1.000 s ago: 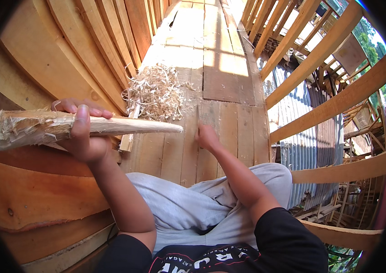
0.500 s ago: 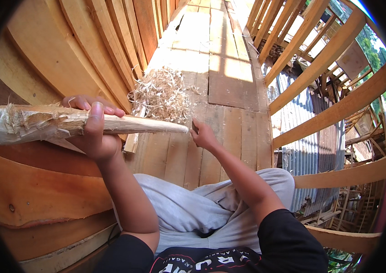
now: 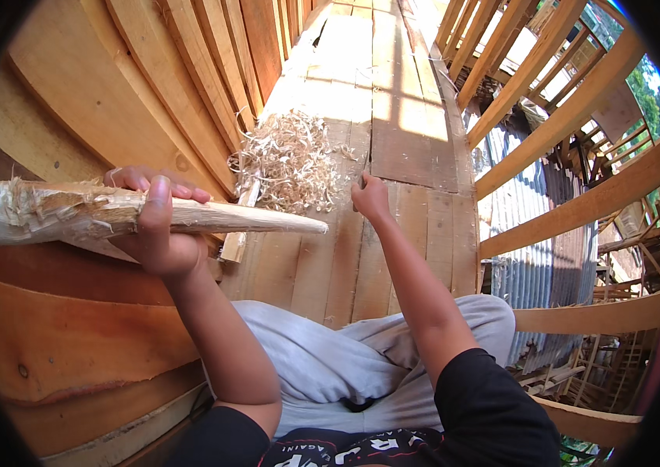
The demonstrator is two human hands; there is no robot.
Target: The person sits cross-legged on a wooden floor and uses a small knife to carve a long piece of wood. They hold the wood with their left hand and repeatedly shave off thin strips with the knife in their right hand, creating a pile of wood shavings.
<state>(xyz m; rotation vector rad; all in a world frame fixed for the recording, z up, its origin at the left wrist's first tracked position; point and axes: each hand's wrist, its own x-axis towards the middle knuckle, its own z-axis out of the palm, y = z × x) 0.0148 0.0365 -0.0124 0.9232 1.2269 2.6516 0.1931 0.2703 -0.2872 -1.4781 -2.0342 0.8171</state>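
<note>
A pale wooden pole (image 3: 256, 219) lies crosswise in front of me, its whittled end tapering to the right. Rough, curled slivers stand up along its left part. My left hand (image 3: 160, 229) is closed around the pole from below, the thumb over the near side and the fingers behind it. Beyond the pole's tip and to its right, my right hand (image 3: 370, 198) is closed in a fist, apart from the wood. Whatever it may hold is hidden by the fingers or too thin to make out.
A heap of curled wood shavings (image 3: 289, 159) lies on the plank floor (image 3: 322, 268) beyond the pole. Wooden boards (image 3: 89, 101) line the left. On the right runs a slatted railing (image 3: 571, 206), with corrugated metal sheets (image 3: 528, 257) below it. My crossed legs (image 3: 330, 354) are close by.
My right hand has moved away from the pole's tip, forward and slightly right. The left hand keeps its hold, and the pole has barely shifted. The view has turned slightly.
</note>
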